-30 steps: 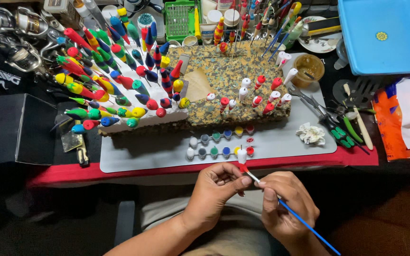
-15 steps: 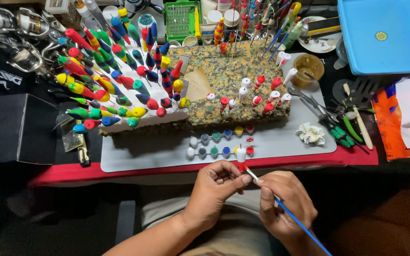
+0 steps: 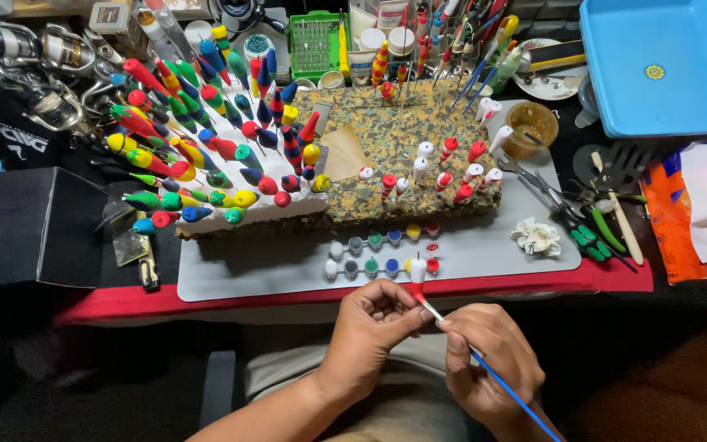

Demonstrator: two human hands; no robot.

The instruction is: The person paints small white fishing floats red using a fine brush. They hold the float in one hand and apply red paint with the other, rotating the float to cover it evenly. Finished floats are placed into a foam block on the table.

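Cluttered hobby bench, seen from above: grey mat (image 3: 272,274) over a red-edged table (image 3: 615,277), speckled foam block (image 3: 403,139) on the mat, bristling with painted fishing floats (image 3: 206,147) stuck in by their stems, probably so wet paint touches nothing. A few white-and-red floats (image 3: 460,168) stand at the block's right end. Small paint pots (image 3: 382,255) sit in two rows on the mat's near edge, close to the hands for easy dipping. Blue tray (image 3: 664,65) top right, glass jar (image 3: 531,127) beside the block, pliers (image 3: 570,217) and crumpled tissue (image 3: 538,237) at right, black box (image 3: 26,225) at left, fishing reels (image 3: 30,65) top left.

Left hand (image 3: 374,323) is below the table edge, thumb and forefinger pinched narrow on the stem of a small float (image 3: 416,277); white top, red lower part, held upright just over the near edge of the mat, so the body stays clear of skin. Other fingers curl loosely.

Right hand (image 3: 488,360) grips a blue-handled brush (image 3: 501,385) pencil-style, fingers closed tight near the ferrule, handle running out down-right. Brush tip meets the float's lower red part; exact contact too small to tell. Hands nearly touch, likely bracing each other.
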